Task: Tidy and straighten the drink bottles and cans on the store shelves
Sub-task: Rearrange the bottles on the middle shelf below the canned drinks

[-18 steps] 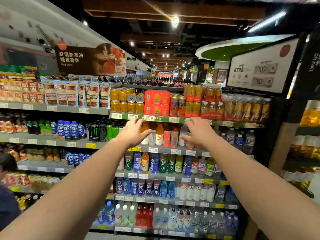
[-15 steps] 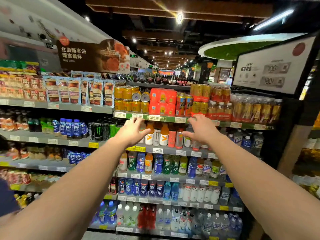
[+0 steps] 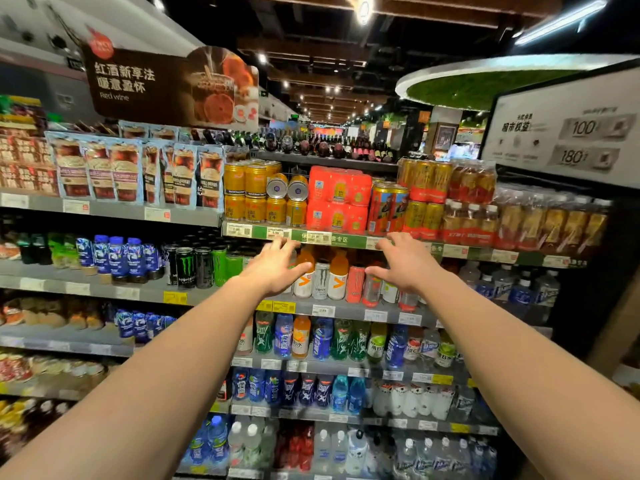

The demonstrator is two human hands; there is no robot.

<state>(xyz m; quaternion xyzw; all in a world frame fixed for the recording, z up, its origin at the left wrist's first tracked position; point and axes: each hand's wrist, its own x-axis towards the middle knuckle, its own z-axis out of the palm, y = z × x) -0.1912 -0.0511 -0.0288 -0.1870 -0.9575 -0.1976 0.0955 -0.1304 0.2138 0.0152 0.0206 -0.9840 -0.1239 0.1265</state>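
The fingers of the left hand (image 3: 277, 268) and the right hand (image 3: 403, 263) are spread and relaxed, grasping nothing, just in front of the drinks row (image 3: 329, 275) under the green shelf edge (image 3: 311, 239). If a hand pushes in too fast, a tall orange bottle (image 3: 338, 271) may tip against the cans. Compared with half a second ago, both hands are closer to the row.

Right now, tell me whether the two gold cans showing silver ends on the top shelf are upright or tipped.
Tipped. The two gold cans lie on their sides atop the upright gold cans, round silver ends facing the aisle.
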